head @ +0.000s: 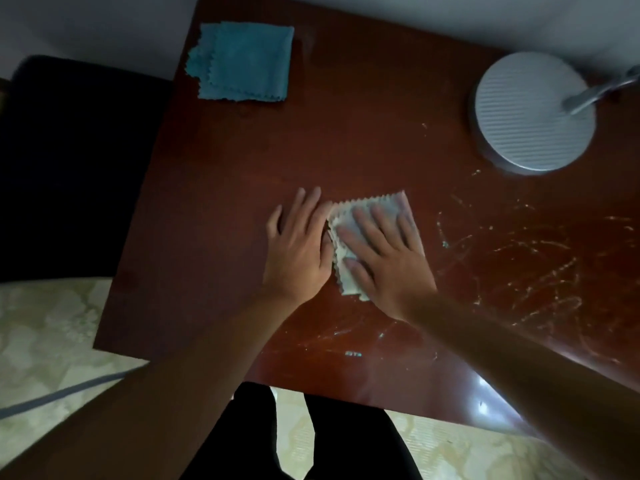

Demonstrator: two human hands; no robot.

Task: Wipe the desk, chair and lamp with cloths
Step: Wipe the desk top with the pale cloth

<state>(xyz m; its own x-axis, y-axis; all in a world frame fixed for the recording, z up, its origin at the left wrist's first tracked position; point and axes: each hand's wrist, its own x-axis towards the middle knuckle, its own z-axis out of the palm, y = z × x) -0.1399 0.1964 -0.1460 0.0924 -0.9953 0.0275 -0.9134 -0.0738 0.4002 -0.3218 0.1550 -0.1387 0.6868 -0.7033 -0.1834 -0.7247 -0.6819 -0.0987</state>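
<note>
A folded pale grey cloth (349, 258) with a zigzag edge lies near the middle of the dark red wooden desk (221, 174). My right hand (384, 258) presses flat on it with straight, spread fingers. My left hand (299, 244) lies flat on the desk just left of the cloth, its fingers straight and touching the cloth's left edge. A folded blue cloth (244, 62) sits at the desk's far left corner. The lamp's round silver base (531, 114) and its stem (602, 90) stand at the far right. A dark chair (69, 161) stands left of the desk.
Pale scratches and smears (540, 268) cover the right part of the desktop. A white wall (415, 12) runs behind the desk. Patterned light floor (45, 327) shows at the left and front, with a grey cable (55, 398) across it. My dark-clad legs (311, 441) are at the front edge.
</note>
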